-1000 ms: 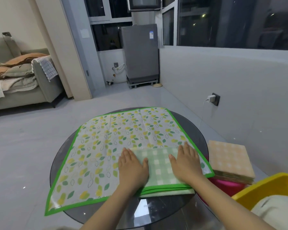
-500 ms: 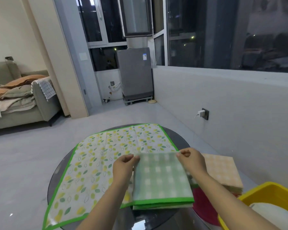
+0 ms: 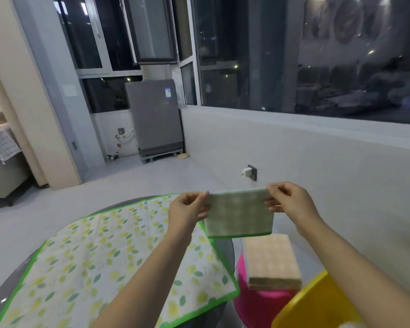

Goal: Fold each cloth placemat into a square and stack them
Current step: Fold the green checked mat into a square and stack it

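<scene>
**Folded green placemat lifted clear of the table**

Lifted since a second ago, when both palms pressed it flat at the table's near edge, the folded green checked placemat (image 3: 239, 213) now hangs in the air past the table's right edge, above and beyond the stack of folded orange placemats (image 3: 271, 259). Its folded edge is uppermost and its green-trimmed edges hang at the bottom. The left hand (image 3: 187, 209) pinches the upper left corner between thumb and curled fingers; the right hand (image 3: 290, 201) pinches the upper right corner the same way. The cloth is stretched level between them and touches nothing else.

On the round dark glass table (image 3: 17, 273) a leaf-printed cloth with a green border (image 3: 104, 256) lies spread flat, covering most of the top and reaching its right edge. The orange stack sits on a pink stool (image 3: 242, 275) just beside the table's right edge. A yellow bin (image 3: 317, 301) stands at the near right, next to the stool.
</scene>
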Demonstrator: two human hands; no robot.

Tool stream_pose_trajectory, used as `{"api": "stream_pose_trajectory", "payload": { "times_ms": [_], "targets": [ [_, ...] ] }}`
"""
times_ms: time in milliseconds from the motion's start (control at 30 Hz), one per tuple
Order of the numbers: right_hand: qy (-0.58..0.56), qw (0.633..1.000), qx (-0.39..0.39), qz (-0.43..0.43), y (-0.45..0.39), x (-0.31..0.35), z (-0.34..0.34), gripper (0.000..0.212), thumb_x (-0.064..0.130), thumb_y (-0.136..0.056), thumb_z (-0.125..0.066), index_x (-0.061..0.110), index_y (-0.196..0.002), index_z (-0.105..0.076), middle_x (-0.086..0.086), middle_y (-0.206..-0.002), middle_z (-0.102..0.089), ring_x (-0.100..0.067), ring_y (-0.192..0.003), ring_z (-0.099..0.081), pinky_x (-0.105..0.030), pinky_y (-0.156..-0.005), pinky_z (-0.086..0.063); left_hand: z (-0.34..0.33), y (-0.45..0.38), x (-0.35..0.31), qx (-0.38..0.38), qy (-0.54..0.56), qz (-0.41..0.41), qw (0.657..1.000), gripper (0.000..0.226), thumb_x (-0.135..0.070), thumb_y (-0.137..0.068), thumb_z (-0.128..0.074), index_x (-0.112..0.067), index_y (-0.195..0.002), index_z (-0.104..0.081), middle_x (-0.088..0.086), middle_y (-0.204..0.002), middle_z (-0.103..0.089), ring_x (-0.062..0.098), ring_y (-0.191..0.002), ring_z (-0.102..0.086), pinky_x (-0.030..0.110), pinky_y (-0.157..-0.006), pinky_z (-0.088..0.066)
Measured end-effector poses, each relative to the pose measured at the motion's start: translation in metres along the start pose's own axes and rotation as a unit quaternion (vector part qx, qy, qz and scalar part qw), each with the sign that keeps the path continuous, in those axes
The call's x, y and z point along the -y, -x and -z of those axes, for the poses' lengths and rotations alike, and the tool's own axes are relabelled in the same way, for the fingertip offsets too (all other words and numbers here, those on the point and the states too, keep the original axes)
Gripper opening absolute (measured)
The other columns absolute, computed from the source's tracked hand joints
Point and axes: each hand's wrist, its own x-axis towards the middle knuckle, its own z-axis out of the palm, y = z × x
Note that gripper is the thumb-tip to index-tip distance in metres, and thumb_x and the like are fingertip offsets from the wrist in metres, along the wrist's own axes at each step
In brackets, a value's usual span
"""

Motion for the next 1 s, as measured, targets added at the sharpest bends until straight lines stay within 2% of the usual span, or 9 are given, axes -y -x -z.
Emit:
{"api": "stream_pose_trajectory", "payload": {
  "times_ms": [133,267,333,467,533,600,700,867,1000],
  "targets": [
    [0.047,0.998,-0.027,-0.021,-0.018,-0.016,0.030,0.022,0.026,-0.088,-0.063,0.006,-0.081,-0.065,-0.011,-0.083,-0.067,-0.025,-0.079,-0.064,-0.038,-0.077,-0.054,-0.046,-0.017,0.024,0.006,-0.017,0.003,1.000,0.023,-0.026,-0.083,-0.071,-0.004,-0.088,-0.065,0.005,-0.078,-0.067,0.020,-0.072,-0.067,0.031,-0.067,-0.056],
    [0.112,0.992,-0.047,-0.039,-0.032,-0.045,0.056,0.011,0.020,-0.083,-0.068,0.009,-0.081,-0.066,-0.001,-0.078,-0.064,-0.020,-0.075,-0.059,-0.029,-0.070,-0.047,-0.088,-0.036,0.063,-0.002,-0.069,0.011,0.998,0.009,-0.017,-0.079,-0.073,-0.013,-0.076,-0.066,0.003,-0.071,-0.066,0.021,-0.068,-0.062,0.039,-0.074,-0.055],
    [0.132,0.989,-0.046,-0.053,-0.039,-0.066,0.066,0.004,0.012,-0.081,-0.070,0.012,-0.084,-0.067,0.000,-0.082,-0.064,-0.021,-0.079,-0.060,-0.026,-0.067,-0.046,-0.104,-0.042,0.087,-0.005,-0.097,0.023,0.995,0.010,-0.013,-0.080,-0.071,-0.013,-0.089,-0.067,0.004,-0.084,-0.068,0.022,-0.078,-0.064,0.038,-0.078,-0.053],
    [0.175,0.980,-0.045,-0.085,-0.053,-0.115,0.081,0.025,0.006,-0.078,-0.072,0.010,-0.102,-0.065,-0.007,-0.104,-0.060,-0.017,-0.086,-0.057,-0.014,-0.059,-0.039,-0.133,-0.047,0.123,-0.043,-0.135,0.055,0.988,0.046,-0.008,-0.083,-0.066,-0.009,-0.127,-0.054,0.011,-0.128,-0.055,0.025,-0.113,-0.056,0.030,-0.085,-0.046],
    [0.182,0.976,-0.048,-0.112,-0.057,-0.141,0.084,0.037,0.007,-0.078,-0.073,0.010,-0.113,-0.062,-0.009,-0.112,-0.058,-0.016,-0.085,-0.056,-0.012,-0.057,-0.038,-0.144,-0.049,0.143,-0.053,-0.112,0.094,0.988,0.051,-0.004,-0.086,-0.061,-0.007,-0.135,-0.047,0.013,-0.138,-0.048,0.025,-0.122,-0.051,0.026,-0.086,-0.042],
    [0.195,0.971,-0.051,-0.125,-0.058,-0.163,0.085,0.044,0.005,-0.076,-0.073,0.008,-0.118,-0.061,-0.012,-0.108,-0.061,-0.016,-0.083,-0.057,-0.013,-0.056,-0.039,-0.153,-0.051,0.167,-0.053,-0.114,0.109,0.986,0.047,0.001,-0.088,-0.057,-0.007,-0.134,-0.049,0.010,-0.137,-0.051,0.024,-0.121,-0.053,0.028,-0.093,-0.044],
    [0.199,0.968,-0.059,-0.141,-0.056,-0.196,0.081,0.044,-0.002,-0.072,-0.071,0.009,-0.114,-0.063,-0.011,-0.106,-0.066,-0.018,-0.087,-0.061,-0.023,-0.069,-0.043,-0.162,-0.046,0.197,-0.065,-0.139,0.127,0.980,0.043,0.005,-0.089,-0.049,-0.009,-0.130,-0.054,0.002,-0.132,-0.057,0.027,-0.118,-0.056,0.039,-0.101,-0.046],
    [0.233,0.955,-0.035,-0.181,-0.041,-0.256,0.069,0.043,0.004,-0.073,-0.072,0.014,-0.115,-0.064,-0.009,-0.116,-0.063,-0.018,-0.093,-0.066,-0.021,-0.075,-0.042,-0.153,-0.035,0.252,-0.074,-0.153,0.142,0.975,0.044,0.006,-0.090,-0.048,-0.011,-0.130,-0.054,0.002,-0.132,-0.056,0.017,-0.122,-0.052,0.023,-0.101,-0.036],
    [0.259,0.947,-0.033,-0.189,-0.033,-0.282,0.066,0.036,0.011,-0.079,-0.071,0.014,-0.114,-0.065,-0.008,-0.119,-0.062,-0.019,-0.093,-0.066,-0.022,-0.075,-0.042,-0.138,-0.031,0.286,-0.049,-0.194,0.141,0.970,0.039,0.001,-0.087,-0.055,-0.012,-0.124,-0.059,0.001,-0.128,-0.060,0.016,-0.119,-0.054,0.030,-0.104,-0.041]
  ]
}}
